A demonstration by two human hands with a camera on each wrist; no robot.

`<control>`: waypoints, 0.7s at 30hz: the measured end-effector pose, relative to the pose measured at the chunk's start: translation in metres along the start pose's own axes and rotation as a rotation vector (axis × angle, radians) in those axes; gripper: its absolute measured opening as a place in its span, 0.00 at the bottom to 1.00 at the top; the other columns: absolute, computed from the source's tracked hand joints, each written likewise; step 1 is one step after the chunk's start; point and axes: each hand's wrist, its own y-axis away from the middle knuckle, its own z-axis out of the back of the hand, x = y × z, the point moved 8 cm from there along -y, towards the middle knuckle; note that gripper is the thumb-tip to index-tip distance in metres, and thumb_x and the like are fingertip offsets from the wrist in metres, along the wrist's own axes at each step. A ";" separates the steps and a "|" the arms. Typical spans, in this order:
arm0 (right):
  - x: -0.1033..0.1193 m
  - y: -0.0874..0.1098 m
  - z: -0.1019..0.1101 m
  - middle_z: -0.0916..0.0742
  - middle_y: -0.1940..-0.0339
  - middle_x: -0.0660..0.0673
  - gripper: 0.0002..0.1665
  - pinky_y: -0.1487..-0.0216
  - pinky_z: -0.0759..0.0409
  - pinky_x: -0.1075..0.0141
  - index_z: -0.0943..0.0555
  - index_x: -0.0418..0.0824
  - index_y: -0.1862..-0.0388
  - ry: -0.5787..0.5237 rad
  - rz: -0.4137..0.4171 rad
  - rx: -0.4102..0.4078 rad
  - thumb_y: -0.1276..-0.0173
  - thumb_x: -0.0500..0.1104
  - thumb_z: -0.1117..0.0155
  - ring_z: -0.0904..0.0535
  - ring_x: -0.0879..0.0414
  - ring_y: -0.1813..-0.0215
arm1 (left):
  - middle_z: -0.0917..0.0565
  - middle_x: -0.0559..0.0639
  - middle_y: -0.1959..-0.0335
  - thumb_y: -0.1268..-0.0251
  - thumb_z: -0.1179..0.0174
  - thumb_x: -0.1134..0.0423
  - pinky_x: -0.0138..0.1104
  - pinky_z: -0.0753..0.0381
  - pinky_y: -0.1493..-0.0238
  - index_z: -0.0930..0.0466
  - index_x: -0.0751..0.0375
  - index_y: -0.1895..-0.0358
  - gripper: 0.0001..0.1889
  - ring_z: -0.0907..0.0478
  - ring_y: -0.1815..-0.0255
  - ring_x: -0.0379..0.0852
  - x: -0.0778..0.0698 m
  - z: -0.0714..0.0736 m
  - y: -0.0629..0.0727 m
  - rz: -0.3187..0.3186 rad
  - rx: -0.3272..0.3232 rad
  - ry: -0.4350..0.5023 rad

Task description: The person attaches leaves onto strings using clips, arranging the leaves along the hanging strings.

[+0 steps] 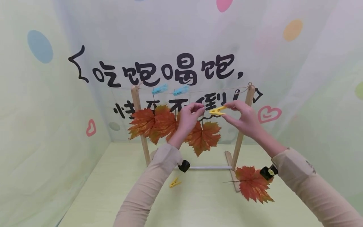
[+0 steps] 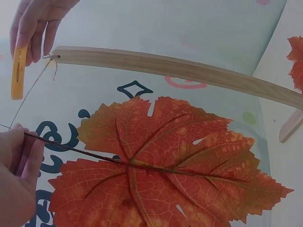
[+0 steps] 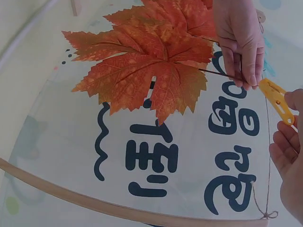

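Note:
My left hand [image 1: 189, 118] pinches the dark stem of an orange-red artificial maple leaf [image 1: 203, 137] up at the string line [image 1: 198, 91]. In the left wrist view that leaf [image 2: 165, 165] spreads broadly below the fingers. Just to the right, my right hand [image 1: 244, 119] holds a yellow clothespin [image 1: 217, 111] between thumb and fingers, its tip close to the left fingertips. The right wrist view shows the yellow clothespin [image 3: 277, 100] beside the string and the pinched stem. Two blue clothespins [image 1: 160, 89] hold other leaves [image 1: 143, 123] on the line further left.
Wooden posts [image 1: 245, 126] carry the string, joined low down by a white rod [image 1: 210, 167]. A second yellow clothespin [image 1: 175, 182] lies on the pale table [image 1: 119, 189]. Another maple leaf [image 1: 253, 186] lies at the stand's right foot. A printed cloth [image 1: 181, 34] hangs behind.

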 end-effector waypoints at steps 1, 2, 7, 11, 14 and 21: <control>0.000 -0.002 0.000 0.17 0.60 0.38 0.20 0.53 0.23 0.63 0.22 0.29 0.58 0.004 -0.004 0.001 0.51 0.30 0.29 0.23 0.51 0.57 | 0.18 0.53 0.67 0.41 0.40 0.63 0.28 0.21 0.64 0.19 0.65 0.60 0.10 0.22 0.68 0.43 -0.001 0.000 -0.001 0.000 -0.004 0.014; 0.000 -0.004 0.000 0.17 0.60 0.38 0.20 0.53 0.23 0.62 0.22 0.29 0.58 0.010 -0.003 -0.001 0.51 0.30 0.30 0.23 0.50 0.57 | 0.18 0.54 0.67 0.41 0.40 0.63 0.28 0.21 0.64 0.19 0.66 0.60 0.10 0.22 0.68 0.43 -0.002 0.000 -0.002 -0.003 -0.009 0.028; 0.002 -0.018 0.001 0.16 0.60 0.38 0.19 0.55 0.23 0.63 0.22 0.28 0.57 0.034 0.016 -0.034 0.51 0.30 0.30 0.22 0.50 0.58 | 0.18 0.57 0.67 0.41 0.41 0.65 0.30 0.20 0.63 0.20 0.68 0.61 0.09 0.22 0.68 0.45 -0.006 0.002 -0.007 -0.019 -0.053 0.104; 0.004 -0.029 0.003 0.16 0.59 0.38 0.20 0.55 0.23 0.63 0.22 0.29 0.56 0.035 0.021 -0.071 0.50 0.31 0.30 0.21 0.50 0.57 | 0.18 0.59 0.67 0.42 0.40 0.66 0.33 0.19 0.64 0.19 0.70 0.60 0.10 0.21 0.69 0.47 -0.009 0.006 -0.012 -0.032 -0.103 0.122; 0.005 -0.037 0.004 0.16 0.58 0.37 0.20 0.54 0.22 0.62 0.22 0.29 0.55 0.032 0.021 -0.090 0.49 0.32 0.30 0.20 0.49 0.56 | 0.17 0.59 0.68 0.43 0.39 0.65 0.34 0.19 0.64 0.19 0.69 0.60 0.11 0.20 0.70 0.46 -0.010 0.009 -0.015 -0.031 -0.131 0.117; 0.007 -0.046 0.001 0.16 0.57 0.37 0.20 0.53 0.22 0.62 0.22 0.28 0.55 0.023 -0.003 -0.094 0.48 0.32 0.31 0.21 0.49 0.55 | 0.17 0.60 0.64 0.43 0.40 0.68 0.32 0.20 0.64 0.19 0.70 0.59 0.10 0.20 0.65 0.51 -0.015 0.012 -0.019 -0.048 -0.157 0.110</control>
